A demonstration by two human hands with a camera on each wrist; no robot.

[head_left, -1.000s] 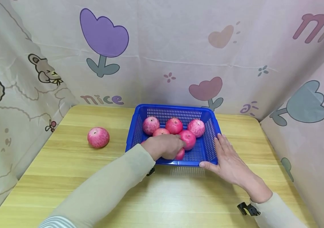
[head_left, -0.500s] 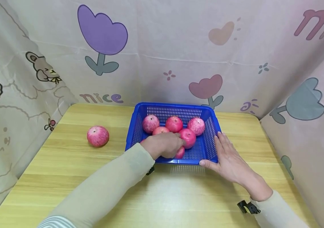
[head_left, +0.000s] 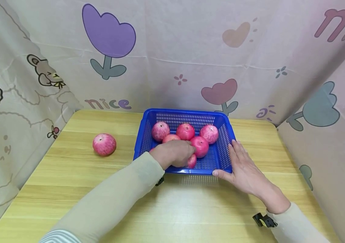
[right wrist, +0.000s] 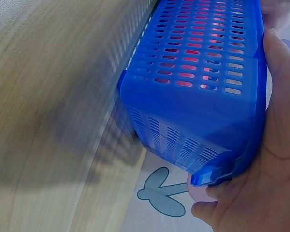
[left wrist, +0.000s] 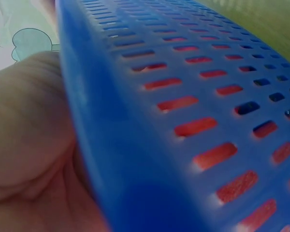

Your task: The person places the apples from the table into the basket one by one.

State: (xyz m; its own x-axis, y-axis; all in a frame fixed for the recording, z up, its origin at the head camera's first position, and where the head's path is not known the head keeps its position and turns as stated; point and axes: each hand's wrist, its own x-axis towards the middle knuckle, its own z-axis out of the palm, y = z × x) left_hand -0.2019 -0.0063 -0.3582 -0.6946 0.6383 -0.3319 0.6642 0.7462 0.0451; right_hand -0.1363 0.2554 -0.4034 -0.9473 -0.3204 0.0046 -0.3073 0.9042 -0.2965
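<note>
A blue perforated plastic basket (head_left: 187,171) holds several red apples, among them a bright one (head_left: 201,147) and a streaked one (head_left: 209,134). My left hand (head_left: 174,153) reaches over the front rim into it, fingers curled down on an apple (head_left: 192,161) that is mostly hidden under the hand. In the left wrist view, the palm (left wrist: 29,130) lies beside the basket rim (left wrist: 101,121). My right hand (head_left: 245,168) rests against the front right corner, thumb at the front rim and straight fingers along the right side.
A single red apple (head_left: 104,144) stands on the wooden table (head_left: 124,202) left of the basket. A printed curtain (head_left: 166,44) hangs close behind the table and along both sides. Black straps (head_left: 265,220) sit at the wrists.
The head view tilts slightly, so everything shifts a little upward. Both hands keep their places at the basket; the apple under the left hand shows a slightly different part.
</note>
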